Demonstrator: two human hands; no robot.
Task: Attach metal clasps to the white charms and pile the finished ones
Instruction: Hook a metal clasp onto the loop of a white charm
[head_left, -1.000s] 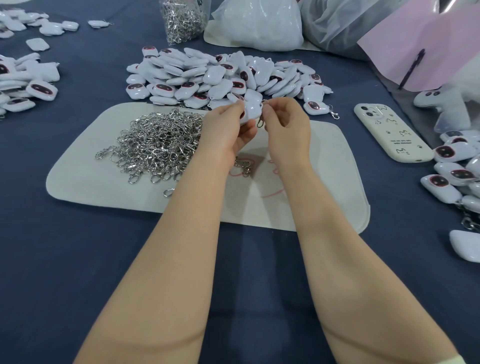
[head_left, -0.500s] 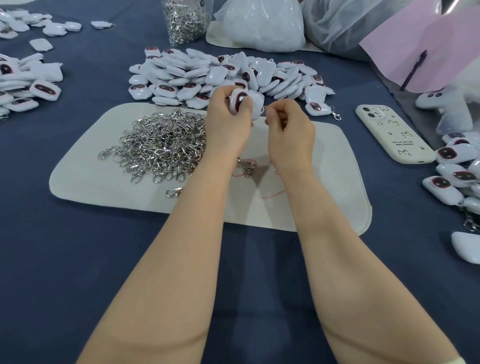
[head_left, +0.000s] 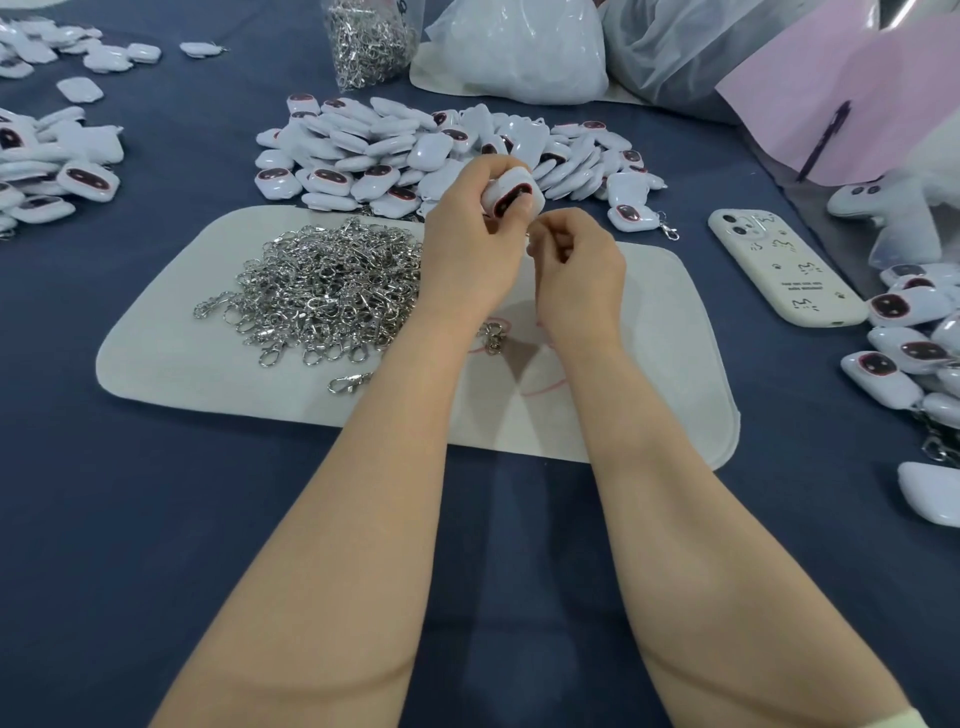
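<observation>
White glossy charm (head_left: 511, 193) with a dark oval face sits gripped by the left hand (head_left: 467, 249) above the pale felt mat (head_left: 156, 358), just beside the right hand (head_left: 576, 265), whose tightly curled fingers hide whether they pinch anything.

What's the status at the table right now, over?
Left hand grips white rounded charm with a dark oval face. Right hand curled beside it, contents hidden. Silver metal clasp heap lies left of both hands. Nothing in the way.
</observation>
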